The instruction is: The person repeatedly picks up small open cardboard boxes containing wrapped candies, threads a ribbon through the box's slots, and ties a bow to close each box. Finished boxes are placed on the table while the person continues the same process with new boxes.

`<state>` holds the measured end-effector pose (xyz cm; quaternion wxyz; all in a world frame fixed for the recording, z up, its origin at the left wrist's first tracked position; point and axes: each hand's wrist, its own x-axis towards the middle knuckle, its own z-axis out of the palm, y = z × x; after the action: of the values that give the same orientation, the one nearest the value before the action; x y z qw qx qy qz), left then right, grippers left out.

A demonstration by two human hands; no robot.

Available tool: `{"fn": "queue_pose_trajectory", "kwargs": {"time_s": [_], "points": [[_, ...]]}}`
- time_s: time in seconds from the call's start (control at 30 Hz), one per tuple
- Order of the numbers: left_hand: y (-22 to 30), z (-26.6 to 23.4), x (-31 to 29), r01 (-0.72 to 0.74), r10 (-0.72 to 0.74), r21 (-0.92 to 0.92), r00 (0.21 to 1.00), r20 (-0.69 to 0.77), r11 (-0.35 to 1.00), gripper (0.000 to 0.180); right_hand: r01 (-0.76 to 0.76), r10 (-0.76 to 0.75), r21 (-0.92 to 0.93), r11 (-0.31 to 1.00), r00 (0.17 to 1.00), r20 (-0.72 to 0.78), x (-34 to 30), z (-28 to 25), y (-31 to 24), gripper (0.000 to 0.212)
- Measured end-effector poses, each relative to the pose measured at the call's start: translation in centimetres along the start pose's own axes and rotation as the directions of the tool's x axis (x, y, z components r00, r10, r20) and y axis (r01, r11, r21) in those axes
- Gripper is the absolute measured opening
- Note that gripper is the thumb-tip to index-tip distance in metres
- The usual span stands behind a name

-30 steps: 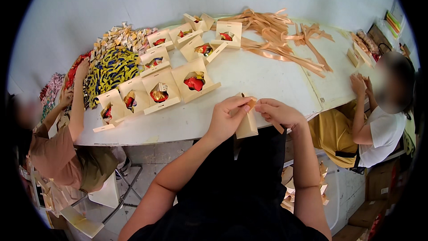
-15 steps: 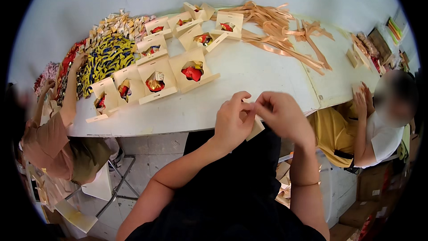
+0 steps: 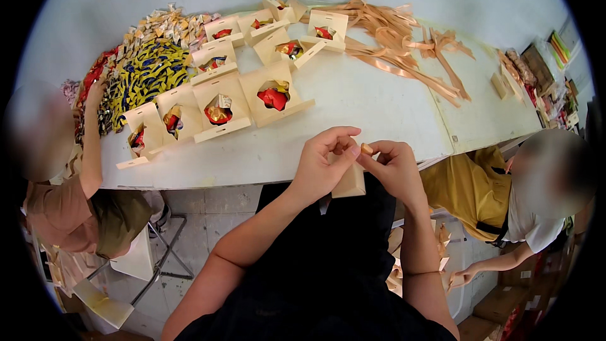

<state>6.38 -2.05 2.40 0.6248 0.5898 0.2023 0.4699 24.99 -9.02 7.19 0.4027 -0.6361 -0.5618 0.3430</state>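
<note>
A small cream cardboard box (image 3: pixel 350 184) sits below my fingers, over my lap at the table's edge. Above it, a short loop of tan ribbon (image 3: pixel 367 148) shows between my fingertips. My right hand (image 3: pixel 394 173) is closed, thumb and forefinger pinching that ribbon. My left hand (image 3: pixel 324 165) is closed too, its thumb and forefinger pressed together beside the loop, and it hides much of the box's upper part. Several open cream boxes (image 3: pixel 259 113) stand on the table ahead, with red and gold wrapped sweets in their windows.
Tan ribbons (image 3: pixel 385 41) lie across the back of the white table (image 3: pixel 379 107). Wrapped sweets (image 3: pixel 151 72) are heaped at far left, where a co-worker's arm (image 3: pixel 92 120) reaches in. Another co-worker (image 3: pixel 467 192) sits at right, beside a bin of boxes (image 3: pixel 442 246) near my right arm.
My hands have moved slightly apart, and the ribbon loop and more of the box now show. The right co-worker has bent down, one arm reaching toward the bin. The left co-worker has leaned forward.
</note>
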Motion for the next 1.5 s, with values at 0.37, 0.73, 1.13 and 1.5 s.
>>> {"fn": "queue_pose_trajectory", "kwargs": {"time_s": [0.37, 0.73, 1.13, 1.5], "points": [[0.2, -0.1, -0.7, -0.136, 0.159, 0.365, 0.987, -0.033, 0.921, 0.016, 0.079, -0.072, 0.121, 0.989, 0.996, -0.061, 0.2, 2.6, 2.9, 0.019], [-0.6, -2.4, -1.1, -0.063, 0.064, 0.291, 0.998, 0.005, 0.955, 0.017, 0.229, -0.146, 0.301, 0.926, 0.951, -0.273, 0.5, 7.4, 4.2, 0.010], [-2.6, -0.7, -2.5, -0.037, 0.036, -0.009, 0.994, -0.104, 0.999, 0.011, 0.199, -0.078, 0.448, 0.871, 0.959, -0.273, -1.6, 6.0, 5.6, 0.008], [-0.8, -1.2, -5.0, -0.209, 0.250, 0.383, 0.966, -0.060, 0.900, 0.010, 0.283, -0.060, 0.281, 0.917, 0.794, -0.605, -7.7, -4.3, 11.5, 0.014]]}}
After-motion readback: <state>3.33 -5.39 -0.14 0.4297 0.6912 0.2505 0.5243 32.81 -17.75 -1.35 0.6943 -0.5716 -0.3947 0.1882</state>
